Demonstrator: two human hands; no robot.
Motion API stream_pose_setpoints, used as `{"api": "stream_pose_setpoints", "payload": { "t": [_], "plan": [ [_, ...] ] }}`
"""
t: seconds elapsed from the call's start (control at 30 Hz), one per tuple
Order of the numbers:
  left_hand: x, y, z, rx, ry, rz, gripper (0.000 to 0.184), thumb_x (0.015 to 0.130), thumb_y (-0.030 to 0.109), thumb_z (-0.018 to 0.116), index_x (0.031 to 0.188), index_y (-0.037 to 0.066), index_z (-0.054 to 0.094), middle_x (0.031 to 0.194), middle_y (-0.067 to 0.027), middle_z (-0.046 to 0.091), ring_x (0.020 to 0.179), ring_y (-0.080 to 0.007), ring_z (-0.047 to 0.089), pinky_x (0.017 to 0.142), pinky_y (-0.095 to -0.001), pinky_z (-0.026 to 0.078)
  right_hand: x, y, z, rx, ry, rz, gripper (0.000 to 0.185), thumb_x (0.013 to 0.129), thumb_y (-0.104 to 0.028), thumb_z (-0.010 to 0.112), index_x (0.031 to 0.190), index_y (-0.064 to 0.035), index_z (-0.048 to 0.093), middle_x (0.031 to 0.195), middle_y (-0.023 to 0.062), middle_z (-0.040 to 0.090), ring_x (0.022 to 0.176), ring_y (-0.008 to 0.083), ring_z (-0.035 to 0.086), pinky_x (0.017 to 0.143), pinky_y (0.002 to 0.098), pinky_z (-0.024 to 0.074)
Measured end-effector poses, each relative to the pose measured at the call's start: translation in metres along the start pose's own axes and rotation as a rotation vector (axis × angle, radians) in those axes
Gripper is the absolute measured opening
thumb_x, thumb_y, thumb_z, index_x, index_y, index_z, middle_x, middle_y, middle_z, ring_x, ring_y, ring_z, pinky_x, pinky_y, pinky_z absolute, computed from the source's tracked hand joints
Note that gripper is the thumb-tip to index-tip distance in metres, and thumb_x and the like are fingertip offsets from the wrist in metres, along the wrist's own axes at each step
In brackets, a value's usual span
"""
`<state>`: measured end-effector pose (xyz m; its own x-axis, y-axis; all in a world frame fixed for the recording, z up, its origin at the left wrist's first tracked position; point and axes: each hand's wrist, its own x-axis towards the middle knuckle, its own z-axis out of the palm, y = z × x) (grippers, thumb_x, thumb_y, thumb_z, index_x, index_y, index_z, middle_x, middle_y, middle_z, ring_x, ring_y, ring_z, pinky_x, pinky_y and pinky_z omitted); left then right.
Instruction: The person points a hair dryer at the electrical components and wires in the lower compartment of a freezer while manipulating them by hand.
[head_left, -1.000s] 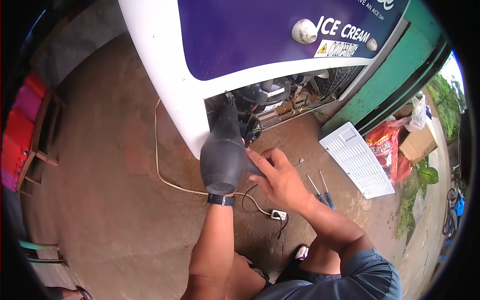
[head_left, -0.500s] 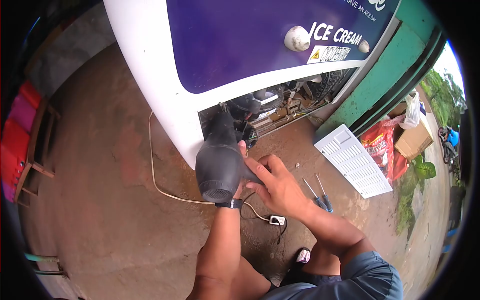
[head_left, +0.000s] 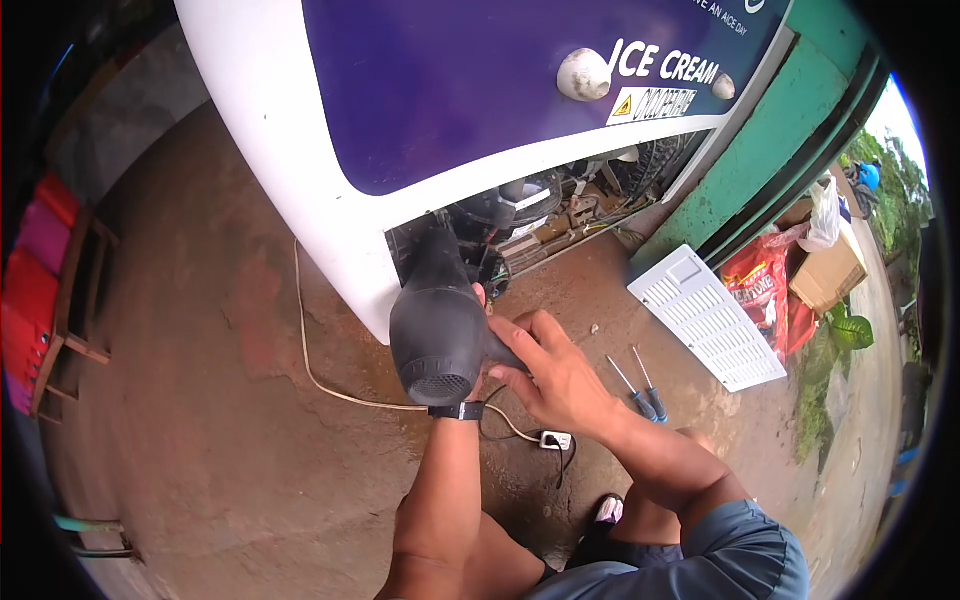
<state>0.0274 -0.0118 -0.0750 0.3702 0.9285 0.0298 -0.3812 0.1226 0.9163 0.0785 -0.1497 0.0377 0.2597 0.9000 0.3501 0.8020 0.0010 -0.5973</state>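
A black hair dryer [head_left: 435, 335] points its nozzle into the open lower compartment of a white and purple ice cream freezer [head_left: 270, 160]. My right hand [head_left: 553, 372] wraps round the dryer's handle. My left hand [head_left: 480, 298] is mostly hidden behind the dryer; only a fingertip and part of the palm show beside the handle, above the black wrist strap [head_left: 456, 410]. What its fingers hold cannot be made out. Inside the opening, a compressor [head_left: 480, 212], pipes and wires are visible near the nozzle.
A white vented panel [head_left: 708, 320] lies right on the wet floor, near two screwdrivers [head_left: 645, 403]. A white socket [head_left: 555, 440] and cord lie below the dryer. Beyond the panel are a red bag [head_left: 757, 280] and cardboard box [head_left: 828, 270]. Red stools stand far left.
The view has shifted, so the freezer appears further left and slightly lower. Both hands stay at the dryer, whose nozzle remains in the opening.
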Motion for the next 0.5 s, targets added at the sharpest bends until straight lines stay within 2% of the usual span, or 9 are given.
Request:
{"api": "stream_pose_setpoints", "payload": {
  "t": [0.13, 0.23, 0.33, 0.5],
  "plan": [
    [0.008, -0.016, -0.009, 0.018, -0.042, -0.037, 0.027, 0.099, 0.026, 0.077, 0.109, 0.002, 0.068, 0.101, -0.0075, 0.069, 0.092, -0.0164, 0.063, 0.079, -0.0329, 0.053, 0.001, 0.001, -0.001, 0.019, 0.000, 0.021, 0.062, 0.090, -0.012, 0.077, 0.148, -0.0112, 0.054, 0.107, 0.0184, 0.053, 0.096, 0.0369, 0.059, 0.081, 0.0454, 0.0535],
    [0.011, -0.018, -0.008, 0.221, 0.015, 0.098, 0.027, 0.099, 0.025, 0.076, 0.110, 0.002, 0.068, 0.102, -0.0069, 0.069, 0.093, -0.0164, 0.064, 0.080, -0.0339, 0.054, 0.002, 0.003, 0.001, 0.002, -0.005, 0.008, 0.062, 0.090, -0.012, 0.077, 0.148, -0.0117, 0.054, 0.106, 0.0183, 0.053, 0.097, 0.0369, 0.059, 0.081, 0.0455, 0.0535],
    [0.007, -0.014, -0.007, 0.113, 0.012, 0.008, 0.022, 0.100, 0.020, 0.075, 0.111, 0.003, 0.068, 0.101, -0.0065, 0.069, 0.092, -0.0159, 0.064, 0.079, -0.0326, 0.054, 0.002, 0.002, 0.000, 0.000, -0.009, 0.009, 0.062, 0.091, -0.013, 0.077, 0.149, -0.0120, 0.054, 0.106, 0.0184, 0.053, 0.098, 0.0370, 0.059, 0.081, 0.0456, 0.0535],
    [0.005, -0.021, -0.011, -0.235, -0.093, -0.043, 0.011, 0.101, 0.010, 0.072, 0.109, 0.004, 0.068, 0.103, -0.0057, 0.068, 0.088, -0.0156, 0.064, 0.077, -0.0294, 0.054, 0.003, 0.001, -0.002, 0.004, 0.016, -0.004, 0.061, 0.091, -0.013, 0.076, 0.148, -0.0121, 0.054, 0.106, 0.0184, 0.054, 0.098, 0.0372, 0.058, 0.084, 0.0458, 0.0529]
  ]
}}
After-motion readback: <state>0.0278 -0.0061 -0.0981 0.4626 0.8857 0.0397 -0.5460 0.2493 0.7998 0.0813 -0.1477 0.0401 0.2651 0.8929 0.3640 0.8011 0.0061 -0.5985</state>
